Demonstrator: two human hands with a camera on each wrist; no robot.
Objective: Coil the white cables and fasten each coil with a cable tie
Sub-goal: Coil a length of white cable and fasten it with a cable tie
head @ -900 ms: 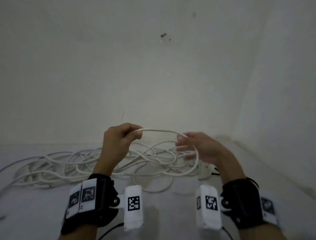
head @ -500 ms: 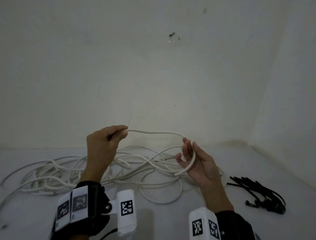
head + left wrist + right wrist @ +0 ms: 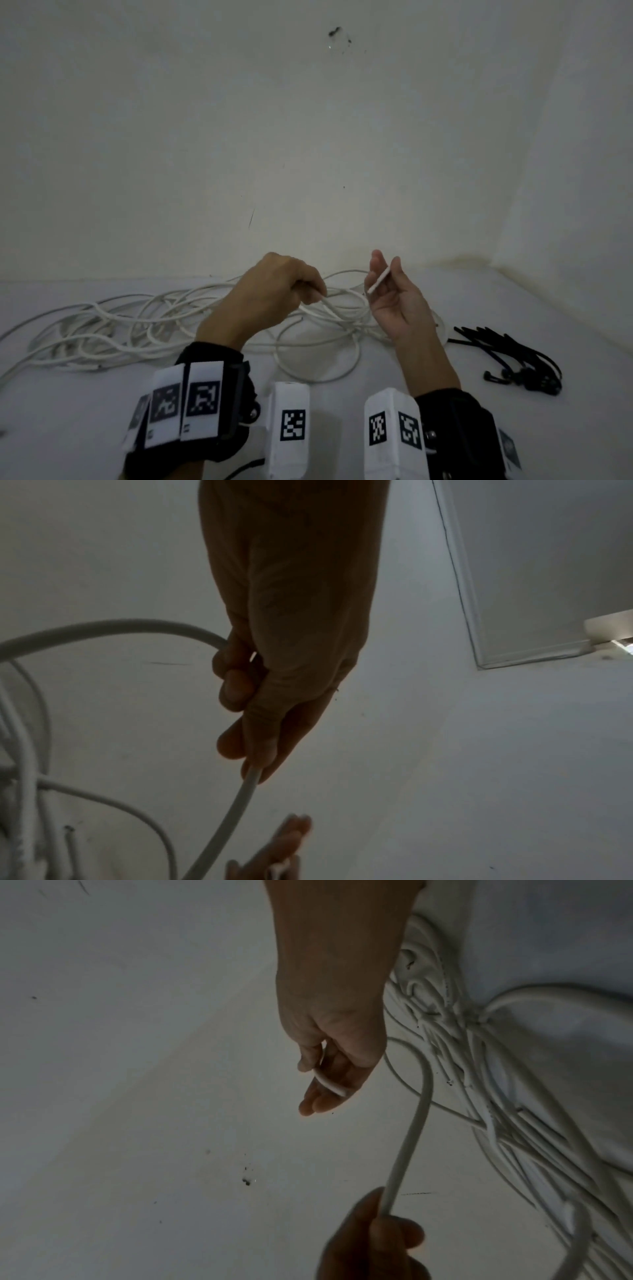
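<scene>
A loose tangle of white cables (image 3: 137,322) lies on the white floor against the wall. My left hand (image 3: 308,291) is a fist gripping one strand of white cable (image 3: 236,804), which enters and leaves the fist (image 3: 246,696) in the left wrist view. My right hand (image 3: 383,277) is held palm up just to the right of it. Its thumb pins the cut cable end (image 3: 329,1083) against nearly straight fingers (image 3: 315,1102). From the left hand (image 3: 377,1240) the held strand (image 3: 411,1137) loops round behind the right hand. Both hands hover above the tangle (image 3: 514,1096).
A bundle of black cable ties (image 3: 507,356) lies on the floor right of my right forearm. The wall stands close behind the cables and a side wall closes the corner at right. A loose cable loop (image 3: 318,349) lies between my wrists.
My left hand has moved right and closer to the right hand, shortening the arc of cable between them. The right hand now shows the cable's end across its raised fingers.
</scene>
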